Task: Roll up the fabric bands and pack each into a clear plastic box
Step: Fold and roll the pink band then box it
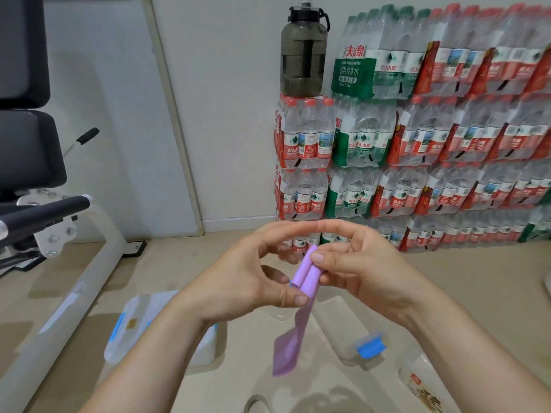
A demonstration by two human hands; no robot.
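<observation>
Your left hand (253,281) and right hand (366,269) pinch the half-rolled band (305,277). Your wrists partly hide the boxes (140,320), with bottles (417,129) stacked behind.

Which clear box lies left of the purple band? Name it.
The clear box partly hidden by the left forearm; the box with the blue clasp lies right of the band.

The scene is lit brightly and evenly by soft indoor light; its source is not seen. Faint, soft-edged shadows are thrown onto the wall (98,93) behind the exercise bench (29,150) and onto the floor (477,293). Glare is scattered across the wrapped bottle packs (372,138). Edges are bowed and smeared by the wide lens, and the hanging end of the purple band (287,350) is blurred.
</observation>
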